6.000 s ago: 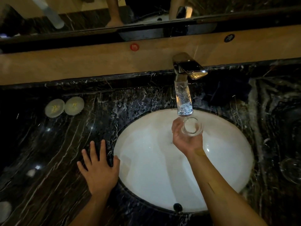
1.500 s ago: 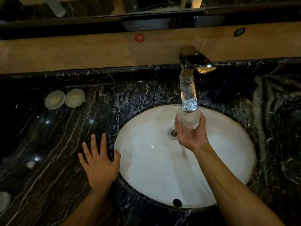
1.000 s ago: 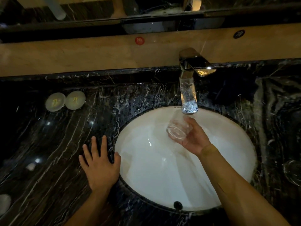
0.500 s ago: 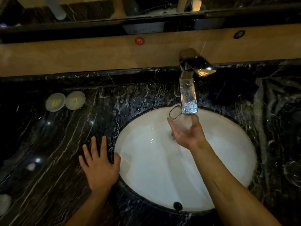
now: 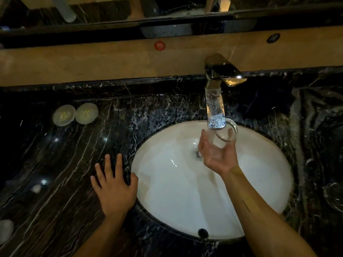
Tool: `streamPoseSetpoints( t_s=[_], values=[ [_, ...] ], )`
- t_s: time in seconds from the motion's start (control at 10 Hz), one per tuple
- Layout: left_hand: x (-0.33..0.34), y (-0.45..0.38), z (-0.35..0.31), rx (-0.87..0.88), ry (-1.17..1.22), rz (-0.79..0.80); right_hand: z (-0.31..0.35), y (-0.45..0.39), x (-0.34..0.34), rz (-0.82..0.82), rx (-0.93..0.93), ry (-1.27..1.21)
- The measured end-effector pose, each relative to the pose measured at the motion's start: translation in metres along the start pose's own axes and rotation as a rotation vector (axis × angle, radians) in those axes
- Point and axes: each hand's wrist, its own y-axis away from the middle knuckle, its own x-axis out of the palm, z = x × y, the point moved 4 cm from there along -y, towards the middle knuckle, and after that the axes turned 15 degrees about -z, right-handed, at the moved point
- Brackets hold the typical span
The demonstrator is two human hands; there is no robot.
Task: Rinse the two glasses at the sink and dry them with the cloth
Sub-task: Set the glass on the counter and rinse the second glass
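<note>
My right hand (image 5: 217, 154) holds a clear glass (image 5: 226, 132) over the white oval sink (image 5: 259, 173), its mouth tilted up and to the right, just under the end of the chrome faucet spout (image 5: 215, 108). My left hand (image 5: 115, 188) rests flat, fingers spread, on the dark marble counter (image 5: 65, 173) at the sink's left rim. A second clear glass (image 5: 333, 197) stands on the counter at the far right, dim and hard to make out. A dark cloth (image 5: 263, 106) seems to lie behind the sink on the right.
Two round pale lids or coasters (image 5: 75, 114) lie on the counter at the back left. A pale object (image 5: 5, 230) sits at the left edge. A wooden ledge (image 5: 111, 62) and mirror run along the back. The faucet handle (image 5: 226, 73) juts forward.
My right hand has turned the glass from mouth pointing left to mouth pointing right under the spout. The left hand has stayed flat on the counter.
</note>
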Motion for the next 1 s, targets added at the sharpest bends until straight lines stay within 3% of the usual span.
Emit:
streamPoseSetpoints(
  t_s=[0.1, 0.4, 0.5, 0.7, 0.9, 1.0],
  values=[
    [0.0, -0.001, 0.0, -0.004, -0.002, 0.0, -0.003, 0.006, -0.008, 0.079, 0.063, 0.271],
    [-0.001, -0.002, 0.0, -0.003, -0.016, 0.005, 0.002, 0.0, 0.005, -0.047, -0.376, 0.772],
    [-0.001, -0.001, -0.001, -0.003, -0.021, -0.001, -0.001, -0.004, 0.013, -0.21, -0.576, 0.73],
    [-0.002, -0.001, -0.001, 0.002, -0.015, -0.006, -0.007, 0.001, 0.03, -0.084, -0.502, 0.339],
    [-0.001, -0.001, -0.001, 0.001, -0.023, -0.001, 0.0, 0.007, 0.032, -0.143, -0.469, 0.104],
    [-0.001, -0.002, 0.0, 0.003, -0.02, -0.004, 0.003, 0.011, 0.021, -0.152, -0.347, 0.033]
  ],
)
